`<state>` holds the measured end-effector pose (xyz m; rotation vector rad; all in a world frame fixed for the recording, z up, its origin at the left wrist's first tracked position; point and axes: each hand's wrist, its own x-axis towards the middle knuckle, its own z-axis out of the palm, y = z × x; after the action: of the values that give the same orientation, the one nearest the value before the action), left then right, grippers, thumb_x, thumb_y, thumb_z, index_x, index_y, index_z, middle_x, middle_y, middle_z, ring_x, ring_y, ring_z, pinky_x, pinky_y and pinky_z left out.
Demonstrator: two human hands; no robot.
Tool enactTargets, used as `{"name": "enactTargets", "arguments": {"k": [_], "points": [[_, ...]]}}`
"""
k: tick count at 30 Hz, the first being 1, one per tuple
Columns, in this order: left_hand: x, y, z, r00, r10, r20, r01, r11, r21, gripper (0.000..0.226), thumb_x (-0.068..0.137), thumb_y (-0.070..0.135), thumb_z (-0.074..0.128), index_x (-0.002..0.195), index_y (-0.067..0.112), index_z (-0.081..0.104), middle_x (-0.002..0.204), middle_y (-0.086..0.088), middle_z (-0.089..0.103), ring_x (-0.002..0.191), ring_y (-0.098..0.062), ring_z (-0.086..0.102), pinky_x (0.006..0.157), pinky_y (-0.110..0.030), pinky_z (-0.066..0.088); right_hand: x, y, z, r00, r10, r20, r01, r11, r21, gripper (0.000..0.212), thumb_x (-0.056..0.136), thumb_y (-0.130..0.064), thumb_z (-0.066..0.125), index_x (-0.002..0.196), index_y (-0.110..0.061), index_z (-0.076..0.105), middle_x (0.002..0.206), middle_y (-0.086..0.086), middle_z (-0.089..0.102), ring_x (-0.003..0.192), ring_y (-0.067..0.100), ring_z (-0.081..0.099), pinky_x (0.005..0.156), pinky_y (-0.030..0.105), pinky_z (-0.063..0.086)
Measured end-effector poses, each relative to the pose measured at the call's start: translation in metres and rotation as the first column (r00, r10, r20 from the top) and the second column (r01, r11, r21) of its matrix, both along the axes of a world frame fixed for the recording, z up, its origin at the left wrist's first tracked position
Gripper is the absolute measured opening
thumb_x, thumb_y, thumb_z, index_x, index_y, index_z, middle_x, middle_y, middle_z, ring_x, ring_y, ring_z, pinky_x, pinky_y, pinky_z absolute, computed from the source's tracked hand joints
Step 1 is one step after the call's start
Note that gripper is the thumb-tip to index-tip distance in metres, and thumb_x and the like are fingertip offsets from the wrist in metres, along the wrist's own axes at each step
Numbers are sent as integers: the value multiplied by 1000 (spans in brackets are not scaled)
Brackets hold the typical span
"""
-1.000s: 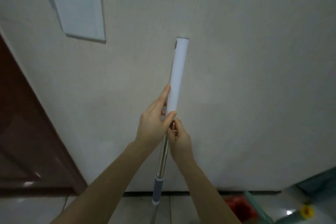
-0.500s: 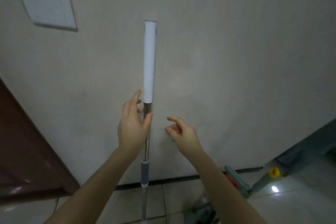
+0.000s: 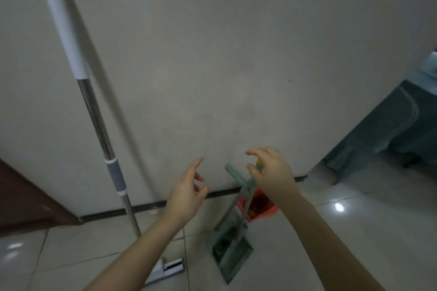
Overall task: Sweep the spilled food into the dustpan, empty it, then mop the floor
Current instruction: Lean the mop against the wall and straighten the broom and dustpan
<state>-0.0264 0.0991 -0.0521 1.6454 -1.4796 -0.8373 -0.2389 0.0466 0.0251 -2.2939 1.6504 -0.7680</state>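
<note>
The mop [image 3: 94, 113], with a white grip, steel pole and grey sleeve, leans against the wall at the left; its flat white head [image 3: 169, 269] rests on the tiles. A green dustpan [image 3: 233, 253] and broom stand upright against the wall, their green handles [image 3: 238, 178] crossing. My right hand [image 3: 272, 172] hovers with curled, parted fingers right at the yellow-tipped handle top, partly hiding it. Lower and to the left, my left hand [image 3: 188, 192] is open in the air, holding nothing.
A red bag [image 3: 262, 208] with food scraps sits on the floor behind the dustpan by the wall's dark skirting. A brown door [image 3: 28, 198] is at the left. Grey-green furniture [image 3: 390, 130] stands past the wall corner at the right. Glossy tiles [image 3: 354, 231] cover the floor.
Both hands let go of the mop, which now leans on the wall alone. My view swung right and down; both hands moved over to the dustpan and broom handles.
</note>
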Motion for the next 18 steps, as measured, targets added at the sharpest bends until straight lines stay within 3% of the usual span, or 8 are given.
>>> {"name": "enactTargets", "arguments": {"k": [3, 5, 8, 12, 15, 18], "points": [[-48, 5, -15, 997, -79, -15, 80, 994, 71, 73, 83, 28, 70, 143, 39, 30, 96, 8, 56, 71, -10, 62, 73, -34, 55, -42, -4, -14, 999, -37, -33, 40, 997, 66, 48, 78, -33, 52, 116, -10, 68, 106, 12, 63, 95, 31, 59, 84, 35, 47], [-72, 5, -21, 992, -119, -37, 123, 987, 108, 68, 82, 29, 71, 140, 37, 37, 92, 6, 59, 72, -11, 62, 74, -33, 55, -57, -7, -22, 998, -34, -51, 42, 986, 158, 55, 79, -27, 61, 130, -10, 59, 116, 15, 59, 105, 35, 57, 94, 39, 45], [-96, -5, -26, 982, -168, -91, 180, 973, 145, 48, 83, 25, 69, 127, 33, 50, 86, 0, 63, 69, -11, 59, 73, -34, 54, -67, -16, -28, 1000, -19, -3, 19, 964, 266, 62, 85, -15, 68, 142, -18, 46, 129, 12, 49, 113, 27, 52, 101, 33, 41], [-115, -28, -39, 978, -170, -123, 190, 966, 176, 45, 85, 20, 67, 126, 29, 51, 83, 1, 62, 72, -12, 60, 76, -38, 55, -63, -28, -35, 998, -34, 57, 13, 943, 333, 51, 95, -26, 59, 143, -29, 43, 124, 0, 44, 97, 12, 48, 88, 28, 45], [-125, -53, -56, 980, -161, -115, 181, 964, 194, 54, 84, 22, 70, 133, 27, 46, 98, 3, 59, 81, -11, 57, 77, -31, 54, -54, -40, -39, 992, -48, 115, 6, 941, 339, 42, 99, -34, 51, 141, -32, 45, 119, -5, 46, 99, 8, 52, 86, 24, 48], [-130, -79, -78, 983, -170, -75, 184, 947, 265, 67, 83, 31, 71, 141, 26, 37, 119, 1, 52, 103, -15, 54, 85, -26, 47, -44, -52, -44, 989, -64, 133, 6, 918, 396, 37, 98, -18, 55, 132, -28, 52, 110, -6, 56, 93, 7, 57, 76, 8, 46]]}}
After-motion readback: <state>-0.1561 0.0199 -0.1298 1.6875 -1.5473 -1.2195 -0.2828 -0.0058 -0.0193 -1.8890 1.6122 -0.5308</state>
